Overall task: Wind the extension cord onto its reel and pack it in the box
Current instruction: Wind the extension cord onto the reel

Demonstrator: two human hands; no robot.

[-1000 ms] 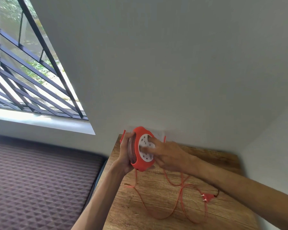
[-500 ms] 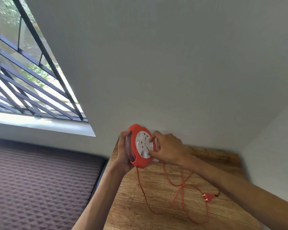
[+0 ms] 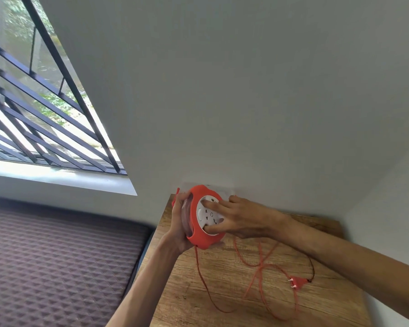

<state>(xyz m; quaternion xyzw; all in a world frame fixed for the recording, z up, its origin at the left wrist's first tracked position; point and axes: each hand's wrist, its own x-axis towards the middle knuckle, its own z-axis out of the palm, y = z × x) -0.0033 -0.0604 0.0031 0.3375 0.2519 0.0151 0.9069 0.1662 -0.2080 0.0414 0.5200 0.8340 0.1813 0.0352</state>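
I hold a round orange cord reel (image 3: 200, 239) with a white socket face above the far left corner of the wooden table (image 3: 234, 300). My left hand (image 3: 178, 226) grips the reel's back and rim. My right hand (image 3: 239, 220) lies on the white face, fingers spread over the sockets. The thin orange cord (image 3: 204, 283) hangs from the reel's underside and lies in loose loops on the table. Its orange plug (image 3: 298, 282) rests at the right, next to my right forearm. No box is in view.
The table stands in a corner of grey-white walls. A dark quilted mattress (image 3: 57, 263) lies to the left, below the table edge. A barred window (image 3: 33, 109) with a white sill is at the upper left.
My right hand has turned on the reel's white face, fingers now spread across it. The loose cord on the table has shifted and shortened a little. The plug has stayed in place.
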